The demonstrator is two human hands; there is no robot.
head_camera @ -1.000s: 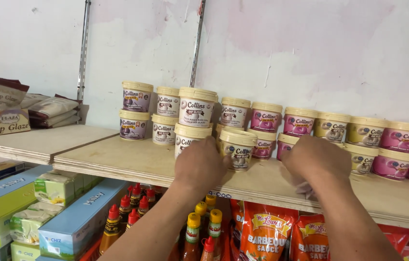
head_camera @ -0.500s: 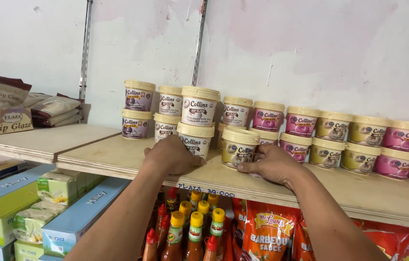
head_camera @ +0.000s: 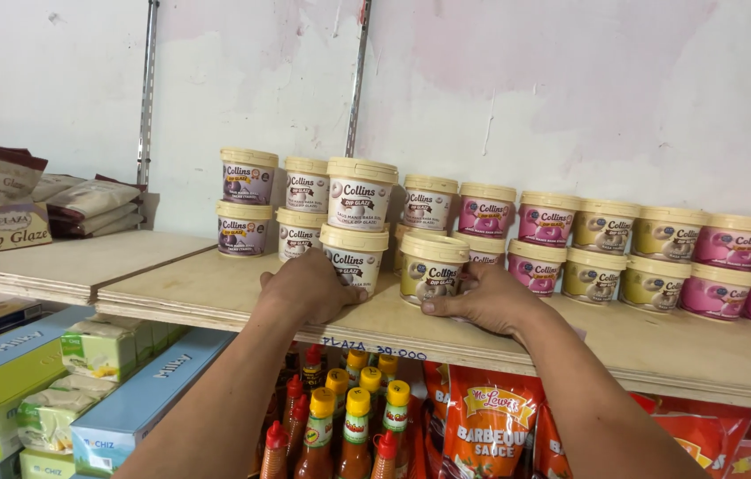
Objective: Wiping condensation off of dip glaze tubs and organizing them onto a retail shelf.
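Left hand clasps white tub; right hand fingers grip olive tub.

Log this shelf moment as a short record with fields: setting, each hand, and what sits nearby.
Setting: wooden shelf against a white wall
Left hand: left hand rests against the lower white-labelled tub of a two-tub stack
Right hand: right hand touches the single olive-labelled tub, thumb along its base
Nearby: rows of pink-labelled tubs to the right; sauce bottles on the shelf below
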